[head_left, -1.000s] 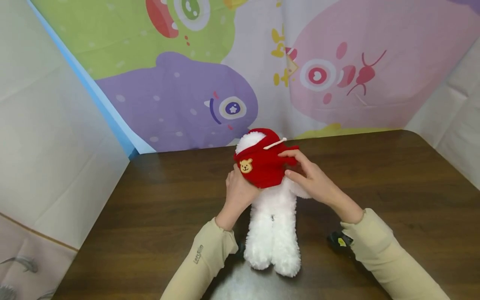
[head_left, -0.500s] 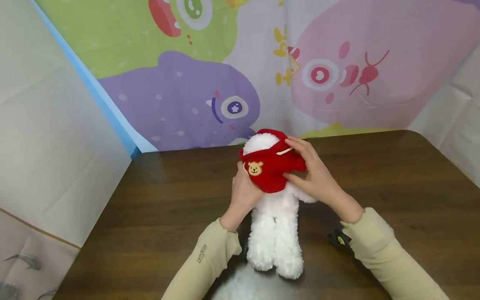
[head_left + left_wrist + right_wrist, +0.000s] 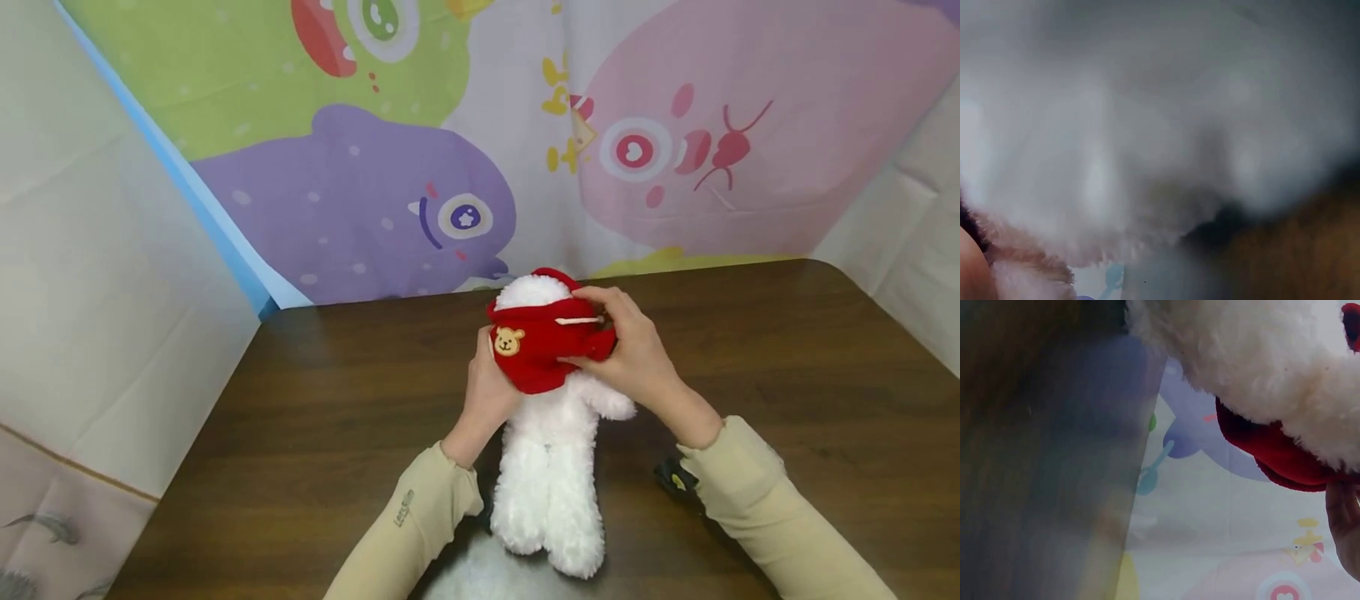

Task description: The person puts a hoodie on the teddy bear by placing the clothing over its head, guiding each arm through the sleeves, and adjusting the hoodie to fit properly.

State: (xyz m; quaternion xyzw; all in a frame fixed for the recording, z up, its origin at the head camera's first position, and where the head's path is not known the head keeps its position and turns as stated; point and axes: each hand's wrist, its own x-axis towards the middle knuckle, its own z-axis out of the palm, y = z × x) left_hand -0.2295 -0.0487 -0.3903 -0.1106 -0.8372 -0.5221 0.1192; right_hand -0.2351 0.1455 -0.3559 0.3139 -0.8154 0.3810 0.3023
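A white fluffy plush toy [image 3: 551,467] lies on the table in the head view, legs toward me. A small red hooded garment [image 3: 543,358] with a bear-face patch and a white drawstring covers its upper part, white fur showing through the top opening. My left hand [image 3: 491,387] holds the toy at the garment's left edge; most of its fingers are hidden. My right hand [image 3: 633,346] pinches the garment's right side between thumb and fingers. In the right wrist view, fingers [image 3: 1342,525] touch the red cloth [image 3: 1279,453] beside white fur. Blurred white fur [image 3: 1116,137] fills the left wrist view.
The dark wooden table [image 3: 337,417] extends to both sides. A cartoon-printed curtain [image 3: 547,183] hangs behind its far edge, with a pale wall [image 3: 112,250] on the left. A black strap device [image 3: 675,479] sits under the right wrist.
The red garment has shifted slightly right and toward me, its opening turned more level. My right hand has moved its fingers from the garment's side part to its upper edge and grips it.
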